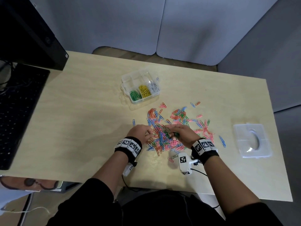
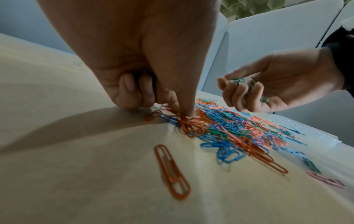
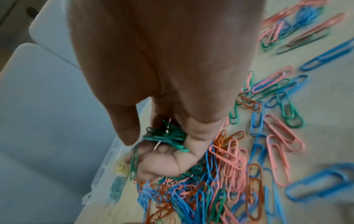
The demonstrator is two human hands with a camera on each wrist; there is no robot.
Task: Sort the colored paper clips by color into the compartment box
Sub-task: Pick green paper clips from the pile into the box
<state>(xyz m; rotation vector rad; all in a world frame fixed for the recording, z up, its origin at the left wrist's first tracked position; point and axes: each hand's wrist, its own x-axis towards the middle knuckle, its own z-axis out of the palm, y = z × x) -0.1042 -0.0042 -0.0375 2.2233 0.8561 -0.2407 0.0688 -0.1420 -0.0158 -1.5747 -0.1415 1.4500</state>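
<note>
Left hand: down on the left edge of the pile, fingers curled, thumb and fingertips pressed into a knot of orange clips (pinching or just pushing, can't tell from the wrist view).
Right hand: raised a little over the pile, fingers curled around a bunch of green clips, one more green clip dangling off the thumb side.
Loose pile: orange, blue, pink and green all mixed, spread over the middle of the table, a few strays off to the sides.
Stray orange clip: alone on the wood, near the left wrist, apart from the pile.
Compartment box: clear plastic, beyond the pile, well apart from both hands.
Box front row: green clips in the left cell, yellow in the middle, white in the right.
Box back row: looks bare, hard to be sure through the clear plastic.
Lid: clear, flat on the table far right, apart from the box.
Keyboard: black, left edge of the table, key legends too blurred to read.
Wristbands: black, with square black-and-white marker tags (patterns only, no readable text or brand anywhere).
</note>
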